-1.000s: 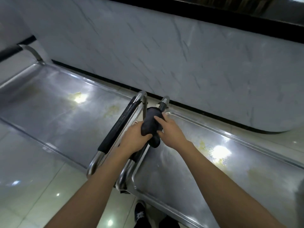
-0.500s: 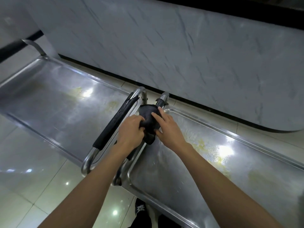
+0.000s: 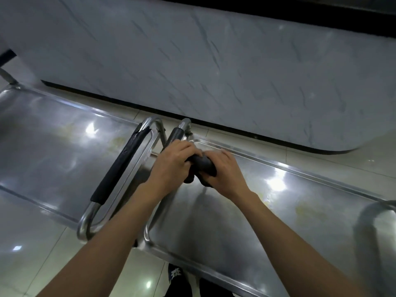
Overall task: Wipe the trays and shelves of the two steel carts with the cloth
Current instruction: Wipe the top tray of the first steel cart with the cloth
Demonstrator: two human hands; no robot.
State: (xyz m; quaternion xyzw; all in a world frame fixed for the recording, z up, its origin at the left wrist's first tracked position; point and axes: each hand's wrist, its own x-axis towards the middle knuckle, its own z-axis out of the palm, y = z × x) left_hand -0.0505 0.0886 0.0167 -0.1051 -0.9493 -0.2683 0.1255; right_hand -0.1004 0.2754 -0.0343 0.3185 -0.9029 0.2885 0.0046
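Where both hands meet, cloth [image 3: 202, 166] inside left grip [image 3: 173, 161], right grip [image 3: 225, 170].

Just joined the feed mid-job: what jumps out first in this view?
Dead centre, both hands grip a dark cloth: the left hand and the right hand bunch it over the near end of the right cart's top tray. To the left stands the second cart's tray, their black-padded handles side by side. Yellowish stains show on the right tray.
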